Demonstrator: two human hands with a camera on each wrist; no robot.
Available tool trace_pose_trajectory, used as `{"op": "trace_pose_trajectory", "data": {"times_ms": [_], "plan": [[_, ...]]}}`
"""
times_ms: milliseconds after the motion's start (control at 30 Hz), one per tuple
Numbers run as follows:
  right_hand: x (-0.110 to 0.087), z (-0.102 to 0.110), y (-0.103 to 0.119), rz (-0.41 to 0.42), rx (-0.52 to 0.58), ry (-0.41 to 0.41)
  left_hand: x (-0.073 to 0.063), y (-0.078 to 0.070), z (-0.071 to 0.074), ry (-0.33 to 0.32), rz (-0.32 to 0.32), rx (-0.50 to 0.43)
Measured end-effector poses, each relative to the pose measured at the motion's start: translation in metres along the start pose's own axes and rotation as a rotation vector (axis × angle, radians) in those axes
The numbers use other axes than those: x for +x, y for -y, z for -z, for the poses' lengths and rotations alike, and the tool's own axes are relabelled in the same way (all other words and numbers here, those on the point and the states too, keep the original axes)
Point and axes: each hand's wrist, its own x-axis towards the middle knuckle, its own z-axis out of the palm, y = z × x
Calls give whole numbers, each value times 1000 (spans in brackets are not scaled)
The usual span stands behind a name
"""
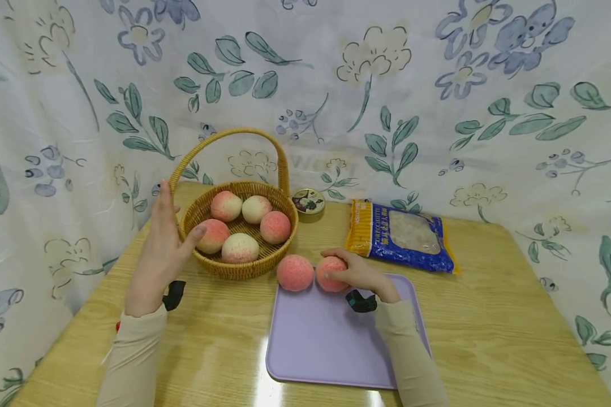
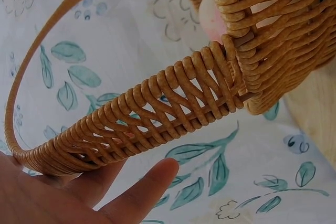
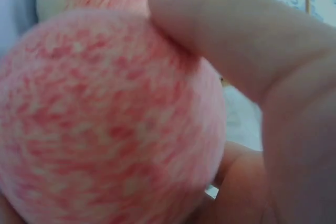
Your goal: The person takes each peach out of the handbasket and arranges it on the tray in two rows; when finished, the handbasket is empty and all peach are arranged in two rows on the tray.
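Note:
My right hand (image 1: 358, 272) grips a pink peach (image 1: 332, 286) over the top edge of a lilac tray (image 1: 331, 345); in the right wrist view that speckled peach (image 3: 105, 124) fills the space between thumb and fingers. Just left of it, a second pink peach (image 1: 295, 273) sits at the tray's top left corner. My left hand (image 1: 158, 254) is raised at the left side of a wicker basket (image 1: 239, 272), fingers straight and thumb spread. The left wrist view has its fingers (image 2: 139, 195) beside the arched handle (image 2: 152, 103). Several peaches lie in the basket.
A round tin (image 1: 309, 204) stands behind the basket's right side. To the right, a blue and yellow orecchiette bag (image 1: 412, 232) lies behind the tray on the wooden table (image 1: 494, 322). A floral curtain (image 1: 315, 73) hangs along the back.

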Motion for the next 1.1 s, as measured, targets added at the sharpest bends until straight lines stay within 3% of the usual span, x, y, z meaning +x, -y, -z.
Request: {"op": "trace_pose_trajectory", "data": {"times_ms": [100, 300, 533, 667, 800, 933, 1100], "plan": [[0, 0, 0, -4, -26, -5, 0, 1, -1, -7, -3, -3], [3, 4, 1, 15, 35, 26, -2, 1, 3, -17, 14, 5], [-9, 19, 2, -52, 115, -18, 0, -1, 3, 11, 15, 8], [-11, 25, 6, -13, 157, -38, 1, -2, 3, 17, 16, -2], [-6, 27, 18, 66, 118, -65, 0, -2, 2, 13, 14, -3], [7, 26, 40, 126, 88, -103, 1, -2, 2, 10, 9, -8], [33, 18, 72, 220, 71, -70, 0, -1, 2, 21, 26, -1]]}}
